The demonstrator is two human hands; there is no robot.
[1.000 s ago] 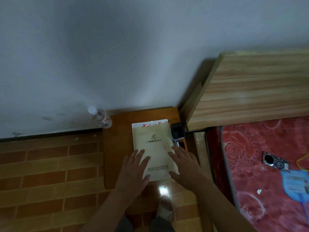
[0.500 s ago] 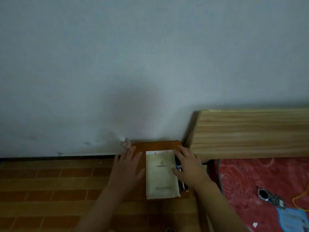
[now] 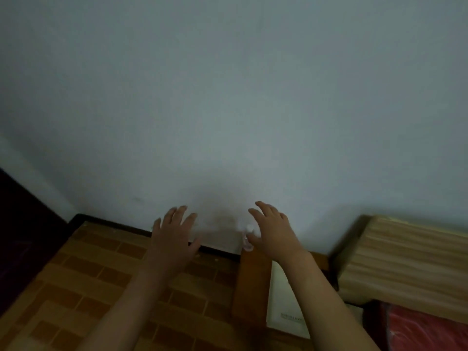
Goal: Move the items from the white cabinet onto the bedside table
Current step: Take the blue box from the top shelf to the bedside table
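Note:
The brown wooden bedside table (image 3: 249, 279) stands against the wall at lower centre-right. A cream booklet (image 3: 282, 307) lies flat on it, partly hidden by my right forearm. A small clear plastic bottle (image 3: 248, 236) stands at the table's back left corner. My right hand (image 3: 272, 233) hovers with spread fingers just right of the bottle, holding nothing. My left hand (image 3: 174, 235) is raised over the floor to the left of the table, fingers apart and empty. The white cabinet is out of view.
A pale wall fills the upper view. The wooden headboard (image 3: 405, 264) and red bedding (image 3: 425, 328) are at the right. Brown brick-pattern floor (image 3: 83, 282) spreads to the left, with a dark surface (image 3: 22, 236) at the far left edge.
Both hands have lifted off the booklet and table and now hover apart in the air. The view has swung up and to the left, so the table and bed sit lower right.

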